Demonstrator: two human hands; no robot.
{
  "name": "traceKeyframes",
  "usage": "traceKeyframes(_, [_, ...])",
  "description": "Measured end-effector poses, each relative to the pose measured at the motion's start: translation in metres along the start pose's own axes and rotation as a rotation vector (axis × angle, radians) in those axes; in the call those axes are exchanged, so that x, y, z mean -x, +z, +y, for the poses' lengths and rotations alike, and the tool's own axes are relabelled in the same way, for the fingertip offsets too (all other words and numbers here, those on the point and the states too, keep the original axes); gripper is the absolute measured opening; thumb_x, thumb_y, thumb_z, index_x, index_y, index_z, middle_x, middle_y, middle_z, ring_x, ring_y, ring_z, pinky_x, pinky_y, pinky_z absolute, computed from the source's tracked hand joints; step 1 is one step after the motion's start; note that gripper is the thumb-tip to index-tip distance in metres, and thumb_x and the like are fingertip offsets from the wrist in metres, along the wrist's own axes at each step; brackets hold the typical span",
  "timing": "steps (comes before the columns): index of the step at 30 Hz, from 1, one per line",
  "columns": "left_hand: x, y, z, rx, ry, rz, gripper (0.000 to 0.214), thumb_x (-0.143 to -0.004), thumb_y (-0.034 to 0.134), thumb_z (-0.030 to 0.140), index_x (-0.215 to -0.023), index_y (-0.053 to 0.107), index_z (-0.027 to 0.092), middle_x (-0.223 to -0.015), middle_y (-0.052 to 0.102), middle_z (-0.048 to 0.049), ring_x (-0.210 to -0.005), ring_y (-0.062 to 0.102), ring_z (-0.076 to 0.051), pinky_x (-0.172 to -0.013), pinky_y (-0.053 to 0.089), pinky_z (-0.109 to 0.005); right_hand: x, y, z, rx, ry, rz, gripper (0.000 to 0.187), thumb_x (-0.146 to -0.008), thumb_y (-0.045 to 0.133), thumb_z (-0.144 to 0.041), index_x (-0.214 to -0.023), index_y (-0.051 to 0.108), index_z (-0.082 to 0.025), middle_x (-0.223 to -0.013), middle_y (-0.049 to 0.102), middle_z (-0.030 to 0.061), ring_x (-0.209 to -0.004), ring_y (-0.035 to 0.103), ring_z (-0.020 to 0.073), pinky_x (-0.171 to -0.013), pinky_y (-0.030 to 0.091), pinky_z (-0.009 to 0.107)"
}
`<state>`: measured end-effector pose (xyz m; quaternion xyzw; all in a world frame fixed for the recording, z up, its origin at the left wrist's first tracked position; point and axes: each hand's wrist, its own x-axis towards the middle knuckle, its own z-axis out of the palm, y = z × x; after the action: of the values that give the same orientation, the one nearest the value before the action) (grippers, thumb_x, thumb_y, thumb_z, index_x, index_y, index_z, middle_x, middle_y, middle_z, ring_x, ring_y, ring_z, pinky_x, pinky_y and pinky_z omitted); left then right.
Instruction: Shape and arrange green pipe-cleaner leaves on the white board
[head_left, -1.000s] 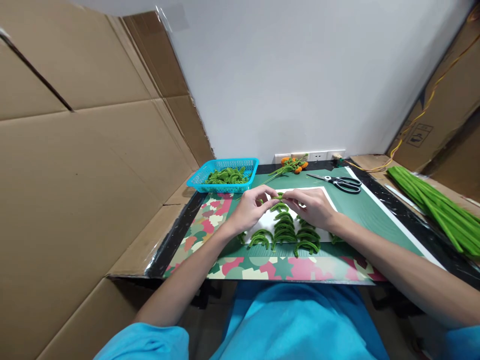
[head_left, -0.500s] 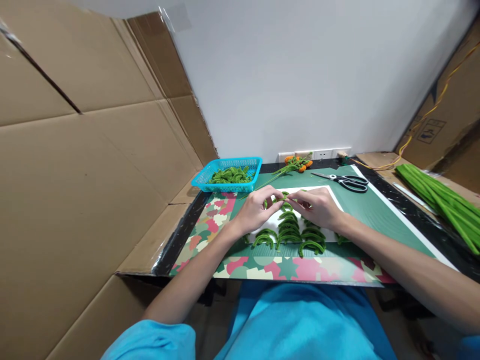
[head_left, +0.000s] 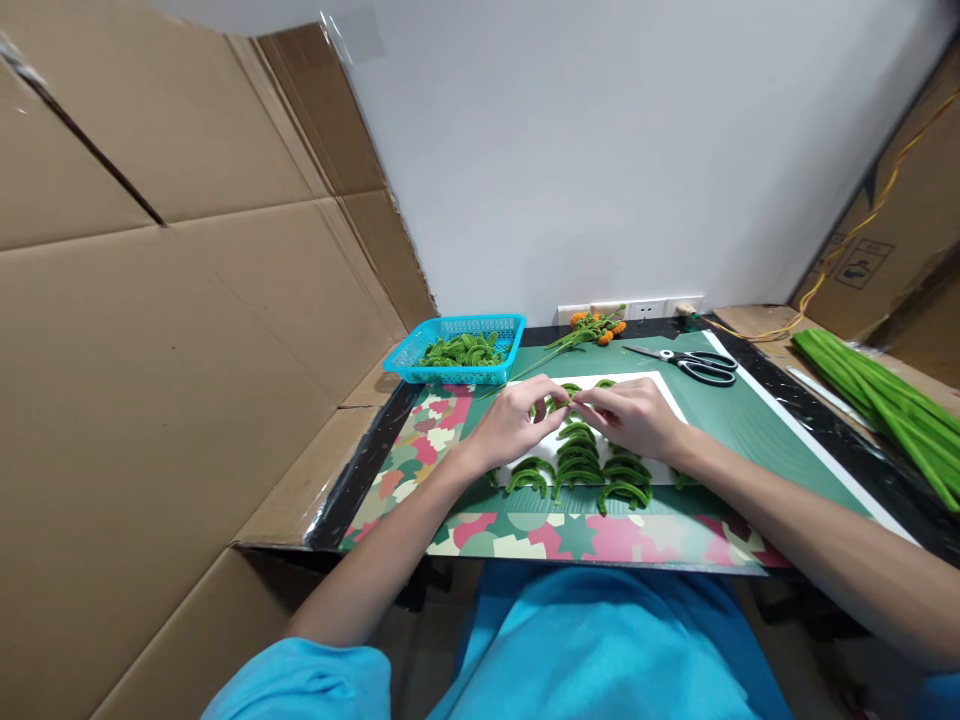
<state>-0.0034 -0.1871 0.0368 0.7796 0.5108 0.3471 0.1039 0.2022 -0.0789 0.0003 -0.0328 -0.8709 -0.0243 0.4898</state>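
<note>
A short green pipe cleaner piece (head_left: 563, 403) is pinched between the fingertips of both hands above a white sheet (head_left: 670, 395). My left hand (head_left: 516, 420) grips its left end, with thumb and forefinger closed. My right hand (head_left: 639, 413) pinches it from the right, its fingertips almost touching the left ones. The fingers hide most of this piece. Below the hands, curved green pipe cleaner pieces (head_left: 577, 468) lie in overlapping rows on the sheet and the green mat (head_left: 757, 440). More curved pieces show just beyond the fingers.
A blue plastic basket (head_left: 454, 376) holding green pieces stands at the back left. Orange pipe cleaner flowers (head_left: 606, 337) on green stems lie behind the sheet. Black-handled scissors (head_left: 705, 368) rest right of them. Long green pipe cleaners (head_left: 881, 405) are bundled at far right. Cardboard (head_left: 247, 330) walls the left.
Both hands stay almost in place, with only slight finger movement around the green piece. The things on the table have not moved.
</note>
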Motion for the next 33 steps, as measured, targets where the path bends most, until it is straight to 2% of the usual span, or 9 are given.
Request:
traceKeyframes(7, [0.0023,0.0029,-0.0039,-0.031,0.012,-0.064,0.016,-0.102,0.061,0.031,-0.105,0.071,0.019,-0.092,0.066,-0.0020,-0.072,0.057,-0.011,-0.066,0.045,-0.024,-0.0001,-0.0009,0.0000,0.022,-0.112,-0.048,0.020,-0.104,0.057,-0.018,-0.090,0.071,-0.018,-0.061,0.069,-0.0024,-0.049,0.058,0.0097,-0.054,0.036,0.027])
traceKeyframes(15, [0.0019,0.0019,-0.0010,-0.066,0.018,-0.096,0.016,-0.101,0.060,0.029,-0.105,0.071,0.018,-0.095,0.069,-0.0030,-0.072,0.058,-0.012,-0.069,0.046,-0.025,-0.0001,-0.0034,-0.0010,0.023,-0.066,-0.189,0.028,-0.107,0.051,-0.022,-0.086,0.068,-0.021,-0.061,0.068,-0.0019,-0.050,0.057,0.0110,-0.055,0.034,0.029])
traceKeyframes(20, [0.0023,0.0028,-0.0023,-0.096,0.027,-0.134,0.014,-0.100,0.060,0.026,-0.103,0.071,0.018,-0.094,0.069,-0.0033,-0.074,0.060,-0.014,-0.070,0.046,-0.026,0.0018,-0.0013,-0.0011,0.016,-0.079,-0.224,0.030,-0.108,0.049,-0.022,-0.081,0.064,-0.021,-0.060,0.065,-0.0025,-0.051,0.055,0.0112,-0.055,0.031,0.030])
traceKeyframes(33, [0.0028,0.0040,-0.0044,-0.189,0.036,-0.231,0.015,-0.100,0.058,0.025,-0.097,0.070,0.017,-0.093,0.069,-0.0040,-0.077,0.060,-0.015,-0.070,0.043,-0.027,0.0068,0.0018,0.0005,-0.018,-0.105,-0.289,0.024,-0.108,0.050,-0.023,-0.091,0.066,-0.020,-0.063,0.066,-0.0017,-0.053,0.057,0.0120,-0.056,0.028,0.031])
